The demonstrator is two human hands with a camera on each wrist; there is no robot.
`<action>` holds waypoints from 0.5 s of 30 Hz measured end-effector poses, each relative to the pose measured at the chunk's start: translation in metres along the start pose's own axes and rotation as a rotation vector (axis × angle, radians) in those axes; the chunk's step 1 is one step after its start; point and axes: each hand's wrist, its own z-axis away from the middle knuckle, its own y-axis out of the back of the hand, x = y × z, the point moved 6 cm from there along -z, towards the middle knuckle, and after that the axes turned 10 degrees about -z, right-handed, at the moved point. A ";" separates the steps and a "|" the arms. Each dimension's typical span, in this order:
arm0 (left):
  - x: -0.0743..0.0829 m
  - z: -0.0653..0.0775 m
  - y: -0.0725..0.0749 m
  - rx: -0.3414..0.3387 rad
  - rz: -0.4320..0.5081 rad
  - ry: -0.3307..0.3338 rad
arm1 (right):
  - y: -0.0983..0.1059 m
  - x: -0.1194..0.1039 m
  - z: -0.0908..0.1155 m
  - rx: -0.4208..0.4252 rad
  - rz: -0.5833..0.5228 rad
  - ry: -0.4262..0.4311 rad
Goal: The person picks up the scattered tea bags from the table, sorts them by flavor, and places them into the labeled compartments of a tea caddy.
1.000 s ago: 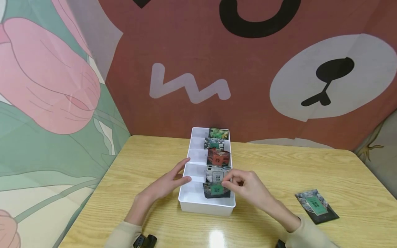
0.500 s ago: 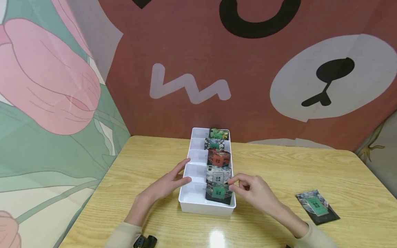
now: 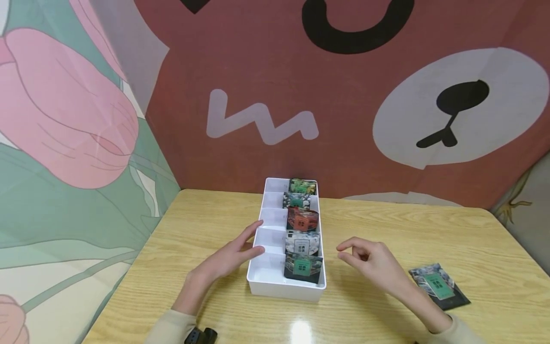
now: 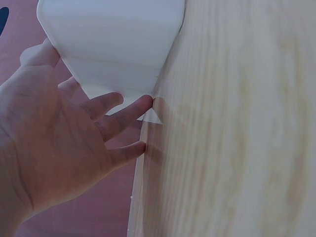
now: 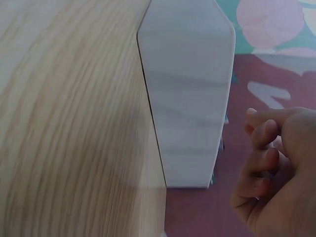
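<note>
A white divided box [image 3: 285, 290] stands on the table, with a row of flat printed sachets along its right side. In the front compartment leans a dark sachet with a green label [image 3: 302, 268]; behind it are a pale grey sachet [image 3: 302, 242] and a red one [image 3: 302, 219]. My left hand [image 3: 225, 258] rests against the box's left side, thumb and forefinger at the rim, fingers spread in the left wrist view. To the box's right, my right hand [image 3: 378, 267] hovers apart from it, fingers loosely curled and nothing held.
Another dark sachet with a green label [image 3: 439, 286] lies flat on the wooden table [image 3: 365, 315], right of my right hand. Two more sachets, one with a green label [image 3: 296, 199] and one green-yellow [image 3: 302, 186], sit in the box's rear compartments. A printed cloth backdrop rises behind.
My right hand has let go of the green-labelled sachet in the front compartment and moved right, off the box. That sachet shifted slightly toward the front right. My left hand stays put.
</note>
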 end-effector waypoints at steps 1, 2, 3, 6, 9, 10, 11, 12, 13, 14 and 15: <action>0.000 0.000 0.000 0.000 0.000 0.000 | 0.003 0.002 0.001 0.007 0.006 0.000; 0.000 0.000 0.000 -0.001 0.000 0.000 | 0.006 0.003 0.001 0.012 0.013 0.000; 0.000 0.000 0.000 -0.001 0.002 0.001 | 0.009 0.006 0.002 0.015 0.018 -0.002; 0.001 0.000 0.000 -0.001 0.002 0.003 | 0.018 0.013 0.003 0.022 0.047 -0.009; 0.001 0.000 0.000 -0.004 0.005 0.007 | 0.027 0.022 0.006 0.024 0.092 -0.011; 0.001 0.000 0.000 -0.004 0.004 0.008 | 0.030 0.024 0.007 0.027 0.108 -0.010; 0.001 0.000 0.000 -0.003 0.002 0.009 | 0.034 0.026 0.008 0.029 0.123 -0.008; 0.001 0.000 0.000 -0.005 0.004 0.009 | 0.037 0.029 0.009 0.032 0.138 -0.011; 0.001 0.000 0.000 -0.006 0.006 0.009 | 0.040 0.032 0.010 0.030 0.150 -0.016; 0.001 0.000 0.000 -0.006 0.006 0.008 | 0.043 0.035 0.012 0.028 0.158 -0.028; 0.001 0.000 0.000 -0.007 0.007 0.007 | 0.047 0.039 0.013 0.026 0.166 -0.041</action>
